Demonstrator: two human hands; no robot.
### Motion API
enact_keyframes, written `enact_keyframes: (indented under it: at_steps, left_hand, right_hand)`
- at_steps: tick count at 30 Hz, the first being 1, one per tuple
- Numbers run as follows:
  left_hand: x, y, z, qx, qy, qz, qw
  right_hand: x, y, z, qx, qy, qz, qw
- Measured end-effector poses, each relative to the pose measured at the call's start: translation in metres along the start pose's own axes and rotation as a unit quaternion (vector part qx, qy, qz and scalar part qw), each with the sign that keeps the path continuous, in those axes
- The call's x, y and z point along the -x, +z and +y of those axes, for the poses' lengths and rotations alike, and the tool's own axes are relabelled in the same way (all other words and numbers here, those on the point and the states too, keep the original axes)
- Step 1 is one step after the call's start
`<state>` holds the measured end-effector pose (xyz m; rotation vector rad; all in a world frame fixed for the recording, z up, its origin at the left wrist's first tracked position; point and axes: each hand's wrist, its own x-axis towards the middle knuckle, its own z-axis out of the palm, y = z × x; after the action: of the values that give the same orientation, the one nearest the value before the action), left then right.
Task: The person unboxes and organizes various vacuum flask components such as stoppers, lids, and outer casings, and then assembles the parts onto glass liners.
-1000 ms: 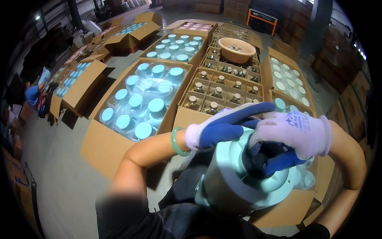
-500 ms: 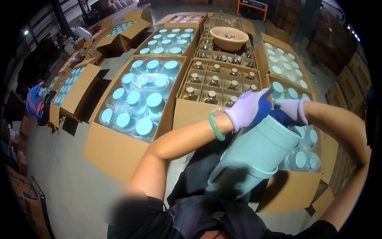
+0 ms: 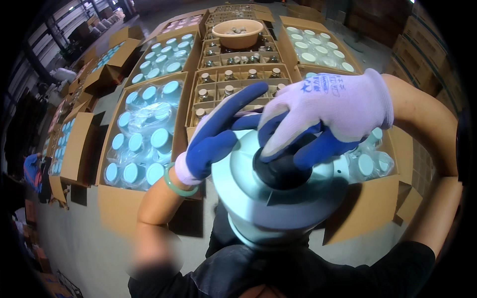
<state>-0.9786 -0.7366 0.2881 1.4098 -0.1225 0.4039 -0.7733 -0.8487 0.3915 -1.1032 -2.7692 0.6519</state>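
A pale turquoise plastic container (image 3: 263, 218), large and round, is held close against my body with one end facing up. A black round knob-like piece (image 3: 282, 174) sits in the middle of that end. My right hand (image 3: 323, 111), in a lilac glove with blue-coated palm, has its fingers bent around the black piece. At the container's left rim is my left hand (image 3: 211, 136), gloved alike, its fingers stretched out and its thumb apart. Whether it touches the rim is hard to tell. My right hand partly covers the top of the container.
Ahead stands a divided carton (image 3: 213, 84) of capped glass bottles, with a peach basin (image 3: 237, 35) on the bottles behind. Cartons of turquoise-lidded, plastic-wrapped containers (image 3: 141, 134) stand left and right. A pale-lidded carton (image 3: 318, 47) is at back right. An open flap (image 3: 365, 206) juts toward me.
The container has turned from side-on to end-up, showing the black piece. My left hand has let go of its edge and opened; my right hand has come over the top.
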Motion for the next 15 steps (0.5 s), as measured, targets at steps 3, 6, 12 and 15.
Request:
enact_keyframes:
  at_steps: [3, 6, 12, 15]
  left_hand:
    - [-0.004, -0.005, -0.011, -0.072, 0.043, 0.018, 0.996]
    - [-0.010, 0.004, -0.008, -0.024, 0.027, -0.008, 0.999]
    - [-0.022, -0.002, -0.026, -0.069, 0.045, 0.020, 0.996]
    - [-0.033, -0.025, -0.051, -0.151, 0.061, 0.040, 0.986]
  right_hand:
    - [0.001, 0.006, 0.006, 0.021, 0.006, 0.008, 1.000]
    - [0.005, 0.007, 0.003, 0.053, 0.040, -0.002, 0.998]
    - [0.005, 0.018, -0.010, 0.052, 0.263, -0.012, 0.963]
    - [-0.005, 0.026, 0.006, 0.061, 0.349, 0.012, 0.935]
